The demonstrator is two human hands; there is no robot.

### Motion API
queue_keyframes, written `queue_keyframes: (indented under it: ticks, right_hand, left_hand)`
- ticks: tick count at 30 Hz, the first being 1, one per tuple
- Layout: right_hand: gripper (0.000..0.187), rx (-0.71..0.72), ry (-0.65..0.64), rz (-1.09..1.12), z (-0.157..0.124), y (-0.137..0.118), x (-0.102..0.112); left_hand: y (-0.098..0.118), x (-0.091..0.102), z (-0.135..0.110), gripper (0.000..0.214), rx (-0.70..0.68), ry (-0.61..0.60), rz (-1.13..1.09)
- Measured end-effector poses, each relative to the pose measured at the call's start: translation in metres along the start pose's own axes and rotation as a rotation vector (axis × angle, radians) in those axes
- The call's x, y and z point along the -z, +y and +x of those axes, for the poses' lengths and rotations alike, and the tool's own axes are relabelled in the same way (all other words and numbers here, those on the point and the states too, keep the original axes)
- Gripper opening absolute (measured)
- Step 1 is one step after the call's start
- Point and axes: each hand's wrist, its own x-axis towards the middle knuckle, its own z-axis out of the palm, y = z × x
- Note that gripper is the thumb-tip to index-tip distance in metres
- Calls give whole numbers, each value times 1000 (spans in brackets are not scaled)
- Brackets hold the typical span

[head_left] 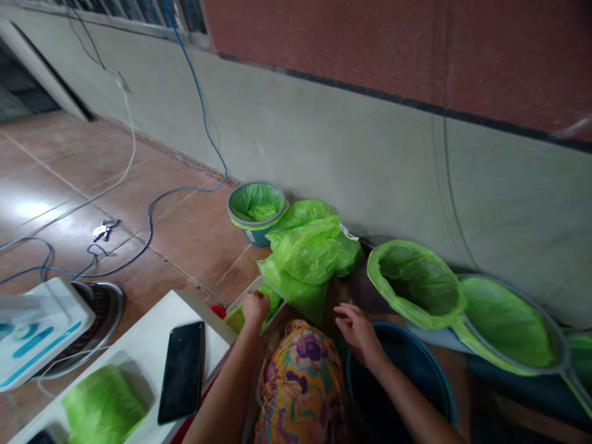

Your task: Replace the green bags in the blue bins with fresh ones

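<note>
My left hand (256, 306) is closed, its fingers curled over a small pale open box (277, 319) that has green plastic bags (274, 300) inside. Whether a bag is pinched in those fingers is hidden. My right hand (359, 333) holds nothing, its fingers stretched out and apart, above the near rim of a dark blue bucket (441, 379). Between my arms shows a patterned yellow cloth (303, 385) over my lap. Just beyond both hands, a pile of filled green plastic bags (312, 246) lies against the wall.
A small bin lined with green plastic (256, 206) stands by the wall. To the right are bins with green liners (416, 283). On the left, a white table (152, 333) carries a phone (182, 370) and a green bundle (102, 404). Keys (105, 230) and a blue cable (150, 216) lie on the floor.
</note>
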Motion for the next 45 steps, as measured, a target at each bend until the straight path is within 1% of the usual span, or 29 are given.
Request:
queue_keyframes:
  ticks: [1, 3, 4, 6, 7, 9, 10, 12, 14, 15, 16, 18, 19, 20, 22, 23, 24, 25, 26, 28, 29, 31, 33, 35, 36, 39, 41, 43, 45]
  right_hand:
    - [29, 9, 12, 22, 0, -4, 8]
    - [31, 35, 15, 69, 1, -18, 21]
    - [31, 44, 10, 90, 2, -27, 26]
    - [33, 67, -4, 132, 1, -50, 35]
    - [33, 85, -19, 150, 0, -63, 38]
    - [38, 138, -70, 173, -4, -92, 41]
    - [44, 178, -101, 184, -8, -108, 41]
    - [65, 286, -143, 213, -15, -139, 38]
    - [83, 392, -128, 251, -22, -169, 33]
    - [82, 424, -111, 272, -24, -181, 30]
    - [70, 437, -88, 293, -25, -192, 29]
    - [33, 431, -28, 370, -27, -206, 33]
    - [23, 413, 14, 428, -29, -211, 39]
    - [24, 387, 66, 500, -32, -213, 48]
    - [27, 319, 193, 680, -43, -215, 73]
    - [27, 284, 261, 776, -52, -214, 87]
    - [27, 257, 322, 866, -62, -213, 103]
    - [28, 239, 379, 945, -73, -210, 118]
    - [30, 231, 437, 1005, -84, -205, 134]
    - [33, 230, 568, 1044, -108, -191, 164]
    - [34, 228, 646, 1028, -120, -182, 178]
    - [34, 220, 806, 955, -144, -157, 205]
    - [34, 200, 959, 866, -170, -129, 227]
    - [33, 168, 1064, 789, -198, -102, 244]
    - [34, 140, 1103, 769, -212, -89, 250]
    - [35, 36, 1218, 757, -250, -52, 263]
    - [31, -37, 1254, 770, -269, -25, 268]
    - [28, -98, 1260, 808, -282, 3, 270]
    - [24, -190, 1322, 813, -290, 25, 267]
  left_hand:
    - [6, 21, -6, 27, -34, 47, -28]
    - [16, 67, -23, 25, -163, 190, -232]
    - [21, 91, -34, 23, -203, 217, -337]
    - [29, 136, -58, 19, -273, 242, -523]
    - [33, 155, -70, 17, -308, 251, -618]
    - [45, 183, -93, 14, -396, 210, -877]
    - [53, 192, -104, 14, -431, 150, -1017]
    - [72, 202, -123, 15, -509, -45, -1211]
    - [93, 205, -141, 16, -626, -223, -1261]
    - [102, 207, -150, 17, -692, -265, -1254]
    - [110, 208, -158, 17, -765, -288, -1228]
    - [120, 212, -173, 21, -921, -252, -1134]
    - [122, 213, -179, 26, -1003, -196, -1060]
    - [122, 214, -184, 37, -1080, -122, -968]
    - [118, 208, -188, 68, -1195, 24, -739]
    - [116, 202, -188, 80, -1221, 79, -615]
    - [113, 193, -188, 86, -1226, 106, -494]
    - [112, 184, -187, 83, -1208, 129, -387]
    - [111, 175, -186, 71, -1162, 158, -292]
    - [111, 161, -184, 40, -1060, 161, -144]
    - [111, 158, -184, 34, -1058, 138, -132]
    - [112, 160, -186, 27, -1105, 74, -194]
    - [113, 167, -190, 21, -1155, 15, -291]
    - [114, 175, -197, 18, -1151, -58, -397]
    - [114, 177, -202, 19, -1135, -121, -467]
    - [112, 180, -220, 19, -1041, -409, -737]
    - [110, 178, -236, 19, -962, -556, -930]
    - [109, 175, -253, 22, -889, -627, -1077]
    - [109, 169, -269, 25, -843, -672, -1159]
